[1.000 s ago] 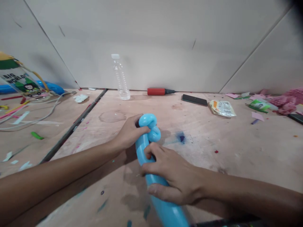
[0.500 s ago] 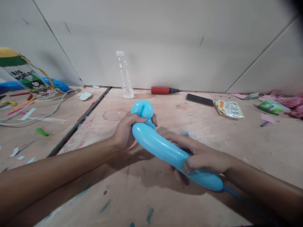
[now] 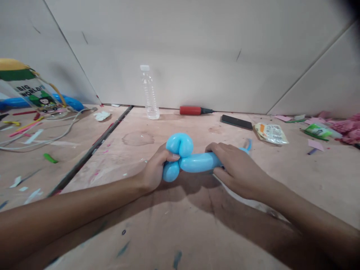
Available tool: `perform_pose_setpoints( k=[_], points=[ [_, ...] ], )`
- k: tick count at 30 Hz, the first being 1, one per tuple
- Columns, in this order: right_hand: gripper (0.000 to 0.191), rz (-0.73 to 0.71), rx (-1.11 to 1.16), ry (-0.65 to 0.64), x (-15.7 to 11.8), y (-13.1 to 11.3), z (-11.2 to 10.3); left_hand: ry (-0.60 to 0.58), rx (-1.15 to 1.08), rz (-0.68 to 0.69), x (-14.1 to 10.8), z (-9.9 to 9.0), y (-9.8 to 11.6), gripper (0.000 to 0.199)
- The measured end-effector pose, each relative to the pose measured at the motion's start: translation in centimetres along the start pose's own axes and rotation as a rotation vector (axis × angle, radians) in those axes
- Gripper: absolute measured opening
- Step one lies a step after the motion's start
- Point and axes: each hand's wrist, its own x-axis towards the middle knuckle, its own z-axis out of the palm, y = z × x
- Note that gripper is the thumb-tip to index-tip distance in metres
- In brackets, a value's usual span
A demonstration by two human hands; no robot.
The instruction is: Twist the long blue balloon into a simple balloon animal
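A light blue modelling balloon (image 3: 199,162) is held between my two hands, above the wooden surface. At its left end are a folded, rounded loop and a short round bubble, which meet the long section at a pinched joint. My left hand (image 3: 157,165) is closed on that end, its thumb lying across the joint. My right hand (image 3: 234,167) wraps over the long section from above, hiding part of it. Beyond the right hand a thin, uninflated tail curls upward.
A clear plastic bottle (image 3: 151,95), a red hand pump (image 3: 191,110), a black phone (image 3: 236,122) and a plastic packet (image 3: 271,133) lie or stand along the wall. Leftward are a printed drawstring bag (image 3: 30,88), a white cable (image 3: 69,125) and scraps. Pink paper (image 3: 347,127) lies far right.
The long section has swung from slanting down-right to nearly level. My right hand has moved up and regripped it from above. The round bubble below the joint now shows at left.
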Motion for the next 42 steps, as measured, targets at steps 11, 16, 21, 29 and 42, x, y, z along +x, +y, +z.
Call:
perform_pose_setpoints(
  k=[11, 16, 21, 29, 42],
  points=[
    [0.028, -0.027, 0.295, 0.116, -0.7, -2.8, 2.4, -0.132, 0.338, 0.087, -1.7, 0.4, -1.4, 0.021],
    [0.02, 0.109, 0.316, 0.143, 0.4, -1.0, 2.6, -0.168, 0.386, 0.175, -2.5, 1.4, -1.1, 0.033],
    [0.014, 0.06, 0.227, 0.129, -0.3, -2.1, 3.3, -0.199, 0.405, 0.163, -3.3, 1.7, -1.0, 0.046],
    [0.008, -0.082, 0.288, 0.115, -1.1, -3.8, 2.5, -0.045, 0.388, 0.181, -2.5, 1.7, -1.0, 0.035],
    [0.032, -0.195, 0.278, 0.216, -0.9, -2.3, 3.7, -0.2, 0.072, -0.02, -2.3, 1.1, 0.2, 0.063]
  ],
)
